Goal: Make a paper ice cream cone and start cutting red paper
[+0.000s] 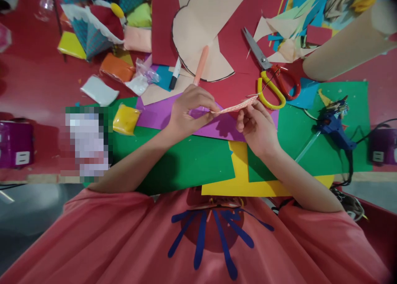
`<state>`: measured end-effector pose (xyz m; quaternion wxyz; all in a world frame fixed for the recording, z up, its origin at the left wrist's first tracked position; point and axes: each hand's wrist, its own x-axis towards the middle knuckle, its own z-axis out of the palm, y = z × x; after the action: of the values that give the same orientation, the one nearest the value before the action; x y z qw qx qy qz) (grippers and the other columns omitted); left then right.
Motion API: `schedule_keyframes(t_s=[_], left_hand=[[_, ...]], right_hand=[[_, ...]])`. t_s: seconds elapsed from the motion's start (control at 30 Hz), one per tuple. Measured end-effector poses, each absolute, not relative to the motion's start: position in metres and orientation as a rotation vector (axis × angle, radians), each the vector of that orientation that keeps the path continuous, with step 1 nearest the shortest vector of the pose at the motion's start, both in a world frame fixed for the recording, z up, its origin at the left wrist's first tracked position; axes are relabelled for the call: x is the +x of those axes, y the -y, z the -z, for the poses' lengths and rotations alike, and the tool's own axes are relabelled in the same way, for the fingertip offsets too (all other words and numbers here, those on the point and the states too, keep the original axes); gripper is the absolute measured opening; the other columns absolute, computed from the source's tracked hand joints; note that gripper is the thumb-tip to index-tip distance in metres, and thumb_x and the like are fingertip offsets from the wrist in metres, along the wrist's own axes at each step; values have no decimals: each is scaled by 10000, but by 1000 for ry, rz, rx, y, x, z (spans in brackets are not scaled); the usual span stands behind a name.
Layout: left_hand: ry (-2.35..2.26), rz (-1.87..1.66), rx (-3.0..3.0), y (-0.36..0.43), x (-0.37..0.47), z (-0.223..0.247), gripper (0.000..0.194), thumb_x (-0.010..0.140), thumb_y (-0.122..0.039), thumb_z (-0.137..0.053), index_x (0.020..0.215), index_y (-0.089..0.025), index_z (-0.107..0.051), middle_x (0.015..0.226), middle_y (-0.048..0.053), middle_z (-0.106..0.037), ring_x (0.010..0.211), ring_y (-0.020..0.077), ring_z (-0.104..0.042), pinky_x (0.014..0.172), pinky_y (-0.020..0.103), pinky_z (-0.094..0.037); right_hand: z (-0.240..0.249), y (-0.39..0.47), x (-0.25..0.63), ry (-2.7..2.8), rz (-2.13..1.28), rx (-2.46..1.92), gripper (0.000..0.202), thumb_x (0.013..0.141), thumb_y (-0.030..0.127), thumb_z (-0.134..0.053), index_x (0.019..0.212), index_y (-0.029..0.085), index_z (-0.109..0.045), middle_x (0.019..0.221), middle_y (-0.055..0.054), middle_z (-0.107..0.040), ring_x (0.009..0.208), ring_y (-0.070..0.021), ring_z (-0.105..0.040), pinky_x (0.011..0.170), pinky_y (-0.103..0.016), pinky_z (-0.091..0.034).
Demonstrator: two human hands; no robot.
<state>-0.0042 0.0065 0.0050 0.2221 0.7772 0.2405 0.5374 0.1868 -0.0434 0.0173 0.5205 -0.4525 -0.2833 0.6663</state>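
My left hand (pixel 190 112) pinches one end of a thin orange-and-white patterned strip (pixel 236 107) between thumb and fingertips. At the strip's other end my right hand (pixel 259 128) grips it with the fingertips, its remaining fingers curled. The strip stretches almost level above a purple sheet (pixel 155 115). Just beyond my right hand lie scissors (pixel 263 62) with one yellow and one red handle, blades apart. Past my left hand, a peach marker (pixel 201 64) rests on a peach paper cutout (pixel 194 31) edged in black.
Green sheets (pixel 192 164) and a yellow sheet (pixel 242 164) cover the near table. A blue glue gun (pixel 336 128) with its cord lies right, below a paper roll (pixel 344 44). Clay packets (pixel 125 119), a black-capped marker (pixel 175 75) and decorated cones (pixel 96 31) sit left.
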Motion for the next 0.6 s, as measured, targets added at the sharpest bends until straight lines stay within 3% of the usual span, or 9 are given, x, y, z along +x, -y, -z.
schedule_keyframes(t_s=[0.2,0.27,0.37,0.6], left_hand=[[-888,-1322,2133,-19,-12,4,223,830,-454,-698,936,-258,-676,955,15,-683,961,187,-639,838,361,-496],[-936,-1230,2097,-24,-14,9,287,783,-468,-743,956,-247,-685,1045,38,-668,1007,202,-633,807,351,-502],[-840,-1129,2002,-28,-16,16,231,778,-433,-756,866,-226,-705,1048,45,-663,983,181,-638,754,320,-507],[-660,-842,1965,-26,-24,-3,255,813,-501,-694,822,-247,-720,1047,45,-660,1019,187,-615,885,360,-506]], right_hand=[[-18,24,201,779,-1689,-1033,221,859,358,-567,714,219,-472,550,58,-459,446,-75,-444,458,-216,-399],[-17,19,206,841,-1705,-1031,217,836,345,-541,673,222,-467,531,48,-435,437,-85,-423,437,-229,-376],[-15,15,211,924,-1687,-1075,211,809,328,-522,631,224,-477,541,31,-436,457,-91,-412,439,-237,-365],[-12,15,221,1112,-1713,-1147,138,743,257,-564,614,208,-556,543,15,-480,475,-96,-427,435,-236,-318]])
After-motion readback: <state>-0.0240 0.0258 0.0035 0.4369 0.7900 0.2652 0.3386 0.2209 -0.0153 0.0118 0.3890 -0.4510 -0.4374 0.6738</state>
